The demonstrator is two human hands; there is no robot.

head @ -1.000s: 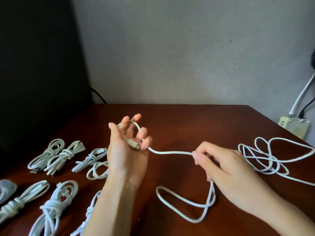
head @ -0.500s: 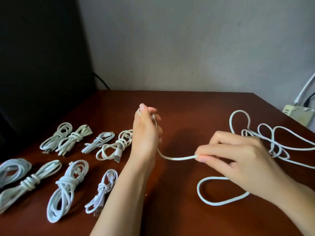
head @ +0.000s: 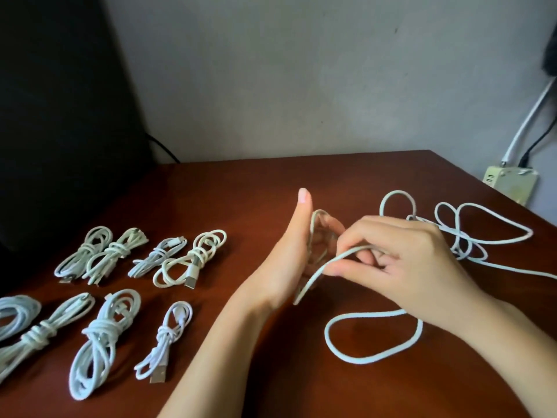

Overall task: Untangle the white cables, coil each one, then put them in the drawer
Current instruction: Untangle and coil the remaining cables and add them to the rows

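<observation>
We hold our left hand (head: 289, 254) up flat, and a long white round cable (head: 373, 336) goes around its fingers in a small loop. The fingers stand straight and stay open so the loop keeps its shape. Our right hand (head: 401, 260) pinches the same cable between thumb and fingers, close beside the left hand. The rest of the cable lies loose on the dark red wooden table (head: 256, 188), with one big loop near us and a messy knot of loops (head: 461, 236) to the right.

To wind well, we think we should pull each turn snug, not tight, and lay it next to the last turn. We should let the loose part slide free so it does not catch on the knot.

Eight tied white cable bundles (head: 102, 336) wait on the left. We see no drawer. We cannot read any words or brand names.
</observation>
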